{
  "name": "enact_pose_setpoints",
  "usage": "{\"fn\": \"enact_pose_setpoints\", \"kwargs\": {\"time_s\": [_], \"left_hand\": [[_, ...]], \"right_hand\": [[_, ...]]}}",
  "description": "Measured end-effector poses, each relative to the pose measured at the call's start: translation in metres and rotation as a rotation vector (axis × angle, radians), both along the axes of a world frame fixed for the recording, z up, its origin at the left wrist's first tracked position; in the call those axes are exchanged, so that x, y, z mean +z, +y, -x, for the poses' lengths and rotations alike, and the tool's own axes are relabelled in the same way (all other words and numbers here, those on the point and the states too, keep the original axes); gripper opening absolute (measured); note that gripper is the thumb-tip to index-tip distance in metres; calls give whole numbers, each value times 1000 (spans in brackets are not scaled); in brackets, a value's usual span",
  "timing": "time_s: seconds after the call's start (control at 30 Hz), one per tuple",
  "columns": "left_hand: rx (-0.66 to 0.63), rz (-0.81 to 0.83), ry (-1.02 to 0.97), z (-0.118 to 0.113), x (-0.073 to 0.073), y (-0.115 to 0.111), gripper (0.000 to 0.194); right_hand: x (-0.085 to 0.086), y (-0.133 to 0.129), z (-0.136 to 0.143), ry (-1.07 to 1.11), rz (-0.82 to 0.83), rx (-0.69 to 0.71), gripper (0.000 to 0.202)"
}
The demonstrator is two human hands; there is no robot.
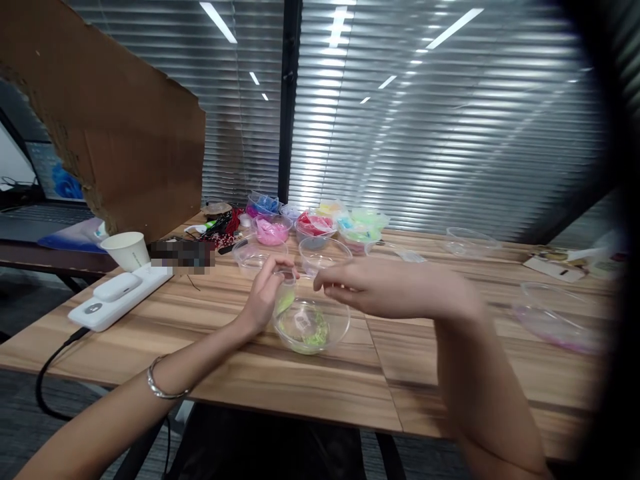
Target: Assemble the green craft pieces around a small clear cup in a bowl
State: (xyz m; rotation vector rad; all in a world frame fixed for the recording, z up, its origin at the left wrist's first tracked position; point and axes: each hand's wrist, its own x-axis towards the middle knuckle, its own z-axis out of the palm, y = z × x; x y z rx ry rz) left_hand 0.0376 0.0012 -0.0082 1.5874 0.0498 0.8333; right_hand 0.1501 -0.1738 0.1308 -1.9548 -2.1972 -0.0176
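My left hand (264, 293) is closed around a small clear plastic cup (285, 298) with pale green material inside. The cup is held upright over the left rim of a clear round bowl (343, 330). Light green bits (316, 331) lie at the bottom of that bowl. Above the bowl's right side hovers my right hand (355, 283), palm down, its fingers bent and pressed together toward the cup. Whatever its fingertips hold, if anything, is hidden. Behind both hands stand two more clear bowls, one at left (245, 257) and one at centre (327, 253).
Bowls of coloured material stand at the back, including pink (273, 231), red (315, 225) and green (363, 225). At left are a paper cup (126, 249), a white power strip (103, 313) and a cardboard sheet (150, 133). A clear container (555, 320) with pink contents sits at right.
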Motion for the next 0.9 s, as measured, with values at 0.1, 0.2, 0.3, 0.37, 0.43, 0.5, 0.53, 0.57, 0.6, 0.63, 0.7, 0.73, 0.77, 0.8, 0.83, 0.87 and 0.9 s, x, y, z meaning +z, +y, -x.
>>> {"fn": "enact_pose_setpoints", "kwargs": {"time_s": [0.1,0.2,0.3,0.37,0.43,0.5,0.53,0.57,0.6,0.63,0.7,0.73,0.77,0.8,0.83,0.87,0.9], "left_hand": [[-19,21,21,0,0,0,18],[-27,37,24,-1,0,0,18],[-36,29,12,-1,0,0,16],[-40,23,12,-1,-1,1,16],[-28,18,23,-2,-1,2,17],[11,4,36,-3,-2,4,18],[33,-6,41,-3,-2,5,18],[55,-13,40,-4,-2,6,18],[72,-16,30,-4,-2,7,17],[87,-12,15,-5,-3,7,17],[113,18,-23,-6,-3,9,16],[124,39,-39,-6,-4,10,16],[134,58,-48,-7,-4,10,17],[140,73,-49,-7,-4,11,17],[145,79,-45,-8,-4,12,17],[147,78,-39,-8,-4,12,17],[148,74,-36,-8,-4,13,17]], "right_hand": [[-21,27,-9,-47,365,-138,26],[-31,45,-8,-85,515,-233,43],[-36,57,1,-121,589,-242,44],[-42,64,7,-127,628,-190,42],[-50,70,11,-117,668,-149,40],[-58,76,13,-97,685,-129,39],[-62,78,12,-87,682,-120,38],[-65,79,12,-82,676,-107,38],[-67,80,10,-78,671,-92,38],[-68,80,9,-72,669,-77,38],[-70,80,6,-50,670,-16,43],[-70,80,4,-38,671,30,46],[-70,80,3,-32,670,80,49],[-69,79,2,-33,668,126,51],[-69,79,1,-38,668,161,52],[-69,78,1,-45,673,182,52],[-68,77,0,-45,683,196,52]]}}
